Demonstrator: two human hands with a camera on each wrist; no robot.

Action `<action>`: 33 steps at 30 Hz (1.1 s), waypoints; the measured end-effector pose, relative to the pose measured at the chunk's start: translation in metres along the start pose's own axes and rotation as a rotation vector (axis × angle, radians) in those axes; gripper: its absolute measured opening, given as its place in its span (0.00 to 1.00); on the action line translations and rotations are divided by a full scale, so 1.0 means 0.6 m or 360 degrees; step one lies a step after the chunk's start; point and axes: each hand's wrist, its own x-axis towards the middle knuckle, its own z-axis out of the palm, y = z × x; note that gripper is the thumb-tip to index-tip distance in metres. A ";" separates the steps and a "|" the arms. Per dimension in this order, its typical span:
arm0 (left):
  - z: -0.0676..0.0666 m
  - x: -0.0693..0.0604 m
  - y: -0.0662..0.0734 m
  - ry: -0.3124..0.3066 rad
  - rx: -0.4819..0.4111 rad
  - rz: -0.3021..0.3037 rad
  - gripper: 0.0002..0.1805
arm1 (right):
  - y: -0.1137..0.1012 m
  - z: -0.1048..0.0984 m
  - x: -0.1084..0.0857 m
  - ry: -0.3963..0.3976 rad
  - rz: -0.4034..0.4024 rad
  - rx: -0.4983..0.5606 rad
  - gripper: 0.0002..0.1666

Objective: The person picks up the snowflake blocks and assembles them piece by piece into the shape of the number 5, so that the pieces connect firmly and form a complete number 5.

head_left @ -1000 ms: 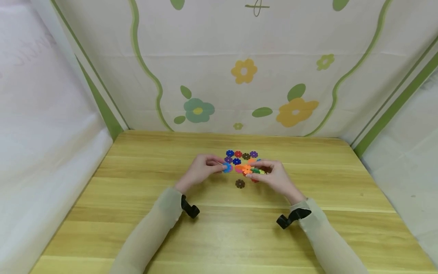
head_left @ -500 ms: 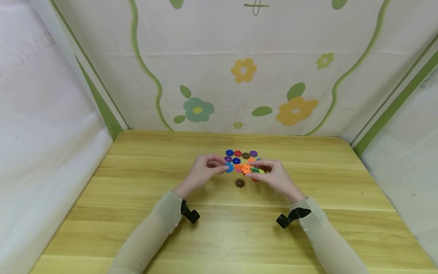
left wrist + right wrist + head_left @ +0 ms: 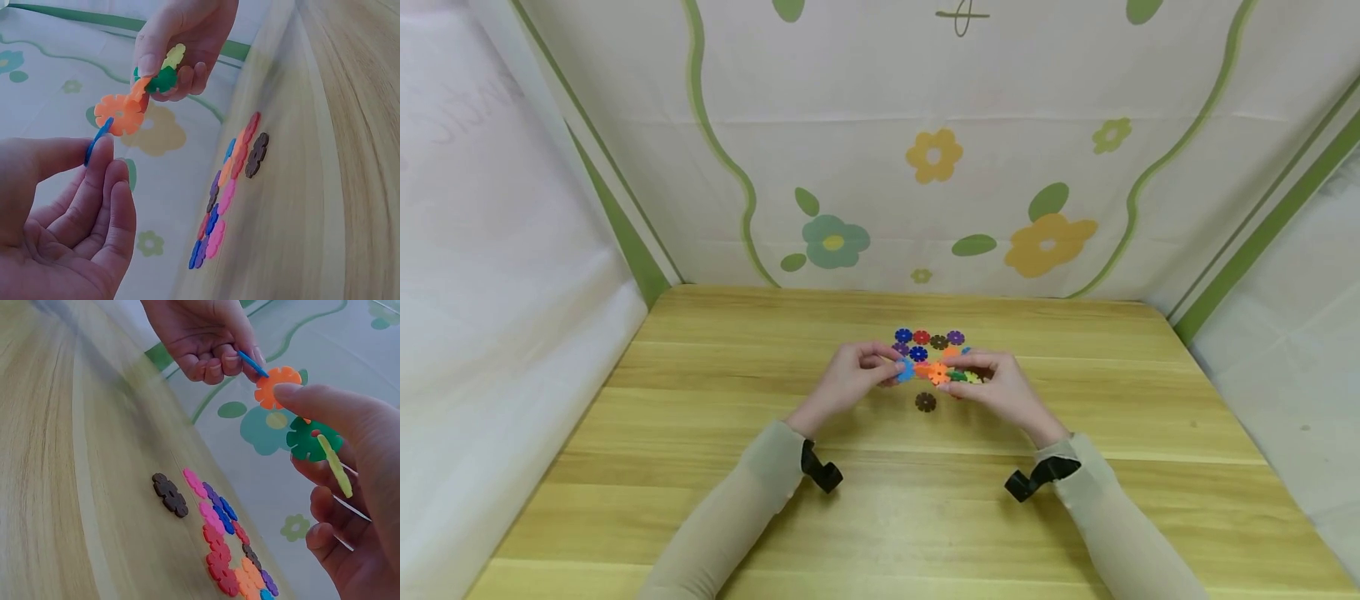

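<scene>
looks like mid-join: bringing a blue disc [image 3: 99, 140] to the free end of a flower chain [image 3: 937, 373]. pinching the blue disc by its edge in the left hand [image 3: 853, 377], between thumb and index finger. gripping the chain in the right hand [image 3: 1003, 390], with thumb set near the second orange disc [image 3: 140, 90]. holding both pieces up off the desk [image 3: 880, 517], between the hands, overlapping the near side of the loose discs [image 3: 918, 353] in the head view. also seeing one brown disc [image 3: 926, 402] lying apart, nearer the person.

meeting the edge of the first orange disc [image 3: 119, 114] with the blue rim in both wrist views. can't tell if seated in a slot.

next probably calls for matching slot to slot, blue roughly square to the orange face, then pushing straight in along the chain while bracing on the right. could pop a joint if twisted.

reading the long axis as sideways, hand to hand, near level, dipping slightly rightward in the head view. going from the left: first orange, second orange, green disc [image 3: 164, 80], pale yellow disc [image 3: 336, 465]. pointing the open end at the left hand. showing blue nearly edge-on to both wrist cameras.
</scene>
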 end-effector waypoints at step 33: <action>-0.004 -0.002 -0.001 -0.0103 0.0007 -0.0065 0.11 | -0.008 0.010 0.002 -0.0027 -0.0120 -0.0130 0.21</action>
